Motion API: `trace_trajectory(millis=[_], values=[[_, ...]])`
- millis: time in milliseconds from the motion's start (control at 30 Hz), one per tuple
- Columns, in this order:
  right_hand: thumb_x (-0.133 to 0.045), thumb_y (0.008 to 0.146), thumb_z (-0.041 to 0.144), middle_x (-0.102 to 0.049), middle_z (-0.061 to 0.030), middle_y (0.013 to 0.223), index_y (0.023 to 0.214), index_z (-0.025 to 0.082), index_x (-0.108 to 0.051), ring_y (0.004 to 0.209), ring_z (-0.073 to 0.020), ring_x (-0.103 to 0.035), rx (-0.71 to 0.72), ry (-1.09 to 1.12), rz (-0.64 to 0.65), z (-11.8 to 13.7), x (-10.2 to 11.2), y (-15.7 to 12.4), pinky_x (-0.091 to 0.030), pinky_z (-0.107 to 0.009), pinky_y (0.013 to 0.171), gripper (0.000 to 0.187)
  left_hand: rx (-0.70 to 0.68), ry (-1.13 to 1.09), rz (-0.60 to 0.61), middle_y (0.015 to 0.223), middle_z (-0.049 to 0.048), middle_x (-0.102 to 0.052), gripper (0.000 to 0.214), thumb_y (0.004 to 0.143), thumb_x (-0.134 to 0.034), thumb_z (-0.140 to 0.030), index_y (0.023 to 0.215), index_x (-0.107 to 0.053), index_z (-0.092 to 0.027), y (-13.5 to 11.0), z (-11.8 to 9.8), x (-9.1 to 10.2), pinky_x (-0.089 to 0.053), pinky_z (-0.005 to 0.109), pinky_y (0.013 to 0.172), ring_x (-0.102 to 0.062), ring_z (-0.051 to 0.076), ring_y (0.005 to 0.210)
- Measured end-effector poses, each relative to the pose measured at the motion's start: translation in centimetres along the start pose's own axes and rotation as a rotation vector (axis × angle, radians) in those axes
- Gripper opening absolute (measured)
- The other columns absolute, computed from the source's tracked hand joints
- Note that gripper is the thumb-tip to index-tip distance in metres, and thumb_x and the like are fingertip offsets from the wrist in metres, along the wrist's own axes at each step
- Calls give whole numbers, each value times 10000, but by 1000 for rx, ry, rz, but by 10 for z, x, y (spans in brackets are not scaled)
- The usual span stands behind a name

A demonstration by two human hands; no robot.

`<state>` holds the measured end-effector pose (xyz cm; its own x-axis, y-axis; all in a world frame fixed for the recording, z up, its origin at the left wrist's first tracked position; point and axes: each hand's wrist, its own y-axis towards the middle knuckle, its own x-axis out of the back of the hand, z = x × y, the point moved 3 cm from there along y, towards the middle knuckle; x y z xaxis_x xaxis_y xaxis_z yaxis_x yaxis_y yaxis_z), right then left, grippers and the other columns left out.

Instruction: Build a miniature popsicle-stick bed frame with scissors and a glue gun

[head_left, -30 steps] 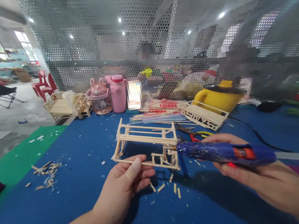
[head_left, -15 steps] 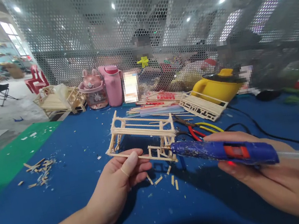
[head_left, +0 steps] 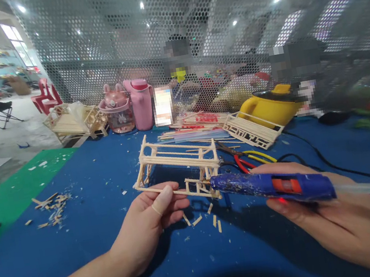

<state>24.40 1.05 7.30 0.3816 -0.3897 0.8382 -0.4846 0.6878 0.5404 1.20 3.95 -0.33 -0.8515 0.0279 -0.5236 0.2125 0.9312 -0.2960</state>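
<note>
My left hand (head_left: 161, 206) pinches the lower front rail of a small wooden stick frame (head_left: 178, 162), thumb on top and fingers beneath. The frame is built of thin pale sticks, with short cross pieces at its front right corner. In my right hand (head_left: 311, 212) is a blue hot glue gun (head_left: 246, 186), fingers wrapped round it, with a clear glue stick (head_left: 367, 188) coming out of its back end. The gun's nozzle meets, or nearly meets, the short cross pieces; which one I cannot tell. Several cut stick bits (head_left: 198, 220) lie below the frame.
Pliers with red and yellow handles (head_left: 245, 161) lie behind the glue gun. Farther back are a slatted stick panel (head_left: 254, 130), a yellow pot (head_left: 269, 110), loose sticks (head_left: 197, 124), a pink flask (head_left: 141, 103) and a pink-lidded bottle (head_left: 118, 111). Stick scraps (head_left: 53, 208) lie at left.
The glue gun has shifted very slightly left, its nozzle still at the frame's front right cross pieces. My left hand keeps its hold. The whole view has moved a little.
</note>
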Motion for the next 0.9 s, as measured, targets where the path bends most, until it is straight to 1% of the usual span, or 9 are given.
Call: trace_trajectory(millis=[133, 233, 467, 633, 800, 900], values=[[-485, 866, 346, -690, 1, 922, 1105, 256, -516, 781, -155, -665, -10, -2, 5, 1, 1, 2, -525, -213, 614, 258, 0, -3, 5, 779, 64, -707, 171, 792, -642, -244, 898, -664, -112, 0, 0, 0, -534, 133, 571, -670, 98, 678], [-489, 868, 340, -684, 5, 896, 1099, 256, -514, 745, -142, -656, -23, 8, 19, 2, 0, 3, -517, -208, 616, 248, -3, -5, 1, 770, 65, -706, 167, 794, -639, -239, 900, -663, -111, 0, 0, 0, -534, 134, 570, -670, 99, 676], [-498, 864, 300, -680, -25, 959, 1118, 241, -505, 823, -180, -664, -11, 15, 44, 1, -3, 2, -524, -229, 614, 261, -9, -6, 1, 736, 50, -706, 116, 821, -601, -203, 882, -660, -125, -1, -1, 0, -539, 140, 569, -672, 101, 672], [-493, 865, 260, -679, -33, 949, 1127, 236, -502, 797, -188, -670, 7, 17, 49, 1, -5, 2, -528, -236, 589, 263, -3, 3, 2, 755, 54, -708, 134, 831, -588, -216, 890, -661, -120, -1, 0, 0, -534, 133, 563, -670, 96, 670], [-491, 862, 248, -681, -37, 976, 1136, 236, -495, 851, -201, -669, -3, 9, 54, 1, -5, 0, -526, -235, 578, 275, -4, -5, -1, 748, 56, -705, 143, 810, -617, -222, 899, -658, -117, 0, -1, -1, -531, 134, 562, -671, 98, 669], [-495, 861, 251, -682, -30, 972, 1131, 240, -496, 840, -190, -670, 15, -7, 49, 2, -4, 0, -529, -227, 597, 270, -2, -10, -3, 738, 56, -703, 148, 791, -641, -229, 888, -656, -119, 0, -1, -2, -530, 136, 559, -670, 100, 667]])
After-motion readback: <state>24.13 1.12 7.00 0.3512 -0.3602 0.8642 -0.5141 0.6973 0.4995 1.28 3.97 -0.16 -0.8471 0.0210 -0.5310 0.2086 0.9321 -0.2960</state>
